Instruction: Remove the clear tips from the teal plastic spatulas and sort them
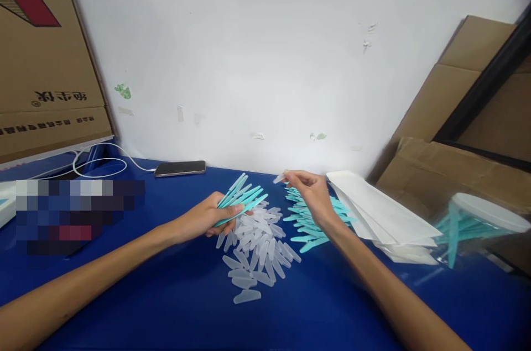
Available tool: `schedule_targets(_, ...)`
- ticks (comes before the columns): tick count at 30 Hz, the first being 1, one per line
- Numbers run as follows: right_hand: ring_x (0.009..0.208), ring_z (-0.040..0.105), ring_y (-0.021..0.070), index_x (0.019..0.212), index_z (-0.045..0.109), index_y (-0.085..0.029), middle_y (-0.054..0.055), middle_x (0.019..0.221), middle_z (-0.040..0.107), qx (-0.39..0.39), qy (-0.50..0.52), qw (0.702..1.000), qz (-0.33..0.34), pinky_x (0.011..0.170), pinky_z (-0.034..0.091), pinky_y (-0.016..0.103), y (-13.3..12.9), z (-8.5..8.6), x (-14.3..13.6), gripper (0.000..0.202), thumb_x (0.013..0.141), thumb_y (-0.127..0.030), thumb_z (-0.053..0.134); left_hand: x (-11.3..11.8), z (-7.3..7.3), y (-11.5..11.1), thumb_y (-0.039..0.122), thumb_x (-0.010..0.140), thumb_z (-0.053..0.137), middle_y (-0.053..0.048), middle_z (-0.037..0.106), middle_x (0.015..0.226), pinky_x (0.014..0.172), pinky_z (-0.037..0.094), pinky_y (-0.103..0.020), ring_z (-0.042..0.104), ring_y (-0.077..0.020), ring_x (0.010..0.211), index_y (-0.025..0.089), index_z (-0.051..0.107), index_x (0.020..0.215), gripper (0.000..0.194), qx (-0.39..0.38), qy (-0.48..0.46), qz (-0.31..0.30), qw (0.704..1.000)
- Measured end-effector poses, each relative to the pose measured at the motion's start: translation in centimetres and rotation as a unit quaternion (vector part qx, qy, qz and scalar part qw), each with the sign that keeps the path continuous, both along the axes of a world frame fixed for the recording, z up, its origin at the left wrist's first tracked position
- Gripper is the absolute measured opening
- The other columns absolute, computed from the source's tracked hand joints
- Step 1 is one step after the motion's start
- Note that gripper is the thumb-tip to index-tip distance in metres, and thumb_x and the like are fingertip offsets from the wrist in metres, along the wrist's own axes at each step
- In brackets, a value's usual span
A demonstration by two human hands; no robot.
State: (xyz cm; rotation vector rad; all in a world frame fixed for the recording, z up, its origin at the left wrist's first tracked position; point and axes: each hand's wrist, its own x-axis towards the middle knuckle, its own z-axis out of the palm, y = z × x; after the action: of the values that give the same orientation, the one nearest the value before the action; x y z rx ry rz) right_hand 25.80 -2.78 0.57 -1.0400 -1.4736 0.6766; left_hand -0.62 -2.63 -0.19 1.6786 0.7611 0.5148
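Note:
My left hand (203, 218) is closed around a fanned bundle of slim turquoise eyebrow razors (244, 194), their tips pointing up and to the right. Just under it, a loose heap of translucent razor caps (261, 243) spreads over the blue tabletop. My right hand (312, 192) pinches one translucent razor cap (279, 178) between thumb and fingers, held up behind the heap. Below that hand lies a pile of more turquoise razors (307, 224), partly hidden by the hand and wrist.
White paper envelopes (381, 213) lie stacked right of the razor pile. Beyond them is a clear tub (473, 229) of turquoise razors with a white rim. A phone (180, 168) on a white cable rests by the wall. Cardboard boxes (50, 63) flank both sides; a blurred-out patch covers the left.

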Motion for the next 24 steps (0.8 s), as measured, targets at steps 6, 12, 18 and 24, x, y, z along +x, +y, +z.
schedule_targets(6, 0.079, 0.067, 0.0204, 0.092, 0.078, -0.019, 0.008, 0.093, 0.076, -0.04, -0.078, 0.996, 0.032, 0.071, 0.051, 0.032, 0.3, -0.8, 0.2, 0.033, 0.083, -0.049, 0.068, 0.0, 0.6, -0.2, 0.06, 0.087, 0.06, 0.006, 0.044, 0.057, 0.039, 0.019, -0.02, 0.025, -0.005, 0.042, 0.011, 0.066, 0.11, 0.054, -0.033, -0.009, 0.039, 0.999)
schedule_targets(12, 0.081, 0.069, 0.0216, 0.096, 0.079, -0.024, 0.006, 0.098, 0.076, -0.071, -0.168, 0.96, 0.213, 0.07, 0.052, 0.032, -0.7, -2.1, -2.0, 0.027, 0.084, -0.045, 0.068, 0.0, 1.2, -1.0, 0.059, 0.085, 0.063, 0.006, 0.043, 0.062, 0.041, 0.015, -0.02, 0.02, -0.0039, 0.043, 0.013, 0.063, 0.108, 0.052, -0.092, -0.002, 0.058, 0.994)
schedule_targets(18, 0.093, 0.069, 0.0231, 0.109, 0.073, -0.022, 0.008, 0.103, 0.075, -0.036, -0.126, 0.983, 0.126, 0.08, 0.054, 0.034, -0.9, -0.3, -1.2, 0.035, 0.091, -0.048, 0.059, 0.0, 1.7, -1.2, 0.054, 0.091, 0.058, 0.007, 0.039, 0.059, 0.04, 0.014, -0.022, 0.018, -0.0042, 0.043, 0.014, 0.067, 0.11, 0.045, -0.099, -0.011, -0.018, 0.995)
schedule_targets(24, 0.102, 0.067, 0.0227, 0.113, 0.073, -0.024, 0.007, 0.107, 0.073, -0.034, -0.094, 0.978, 0.181, 0.088, 0.052, 0.034, -2.7, 1.8, -1.9, 0.036, 0.092, -0.049, 0.058, 0.5, 1.6, -2.1, 0.056, 0.09, 0.057, 0.005, 0.045, 0.059, 0.036, 0.013, -0.02, 0.022, -0.0041, 0.041, 0.015, 0.066, 0.114, 0.048, -0.165, 0.026, -0.089, 0.982)
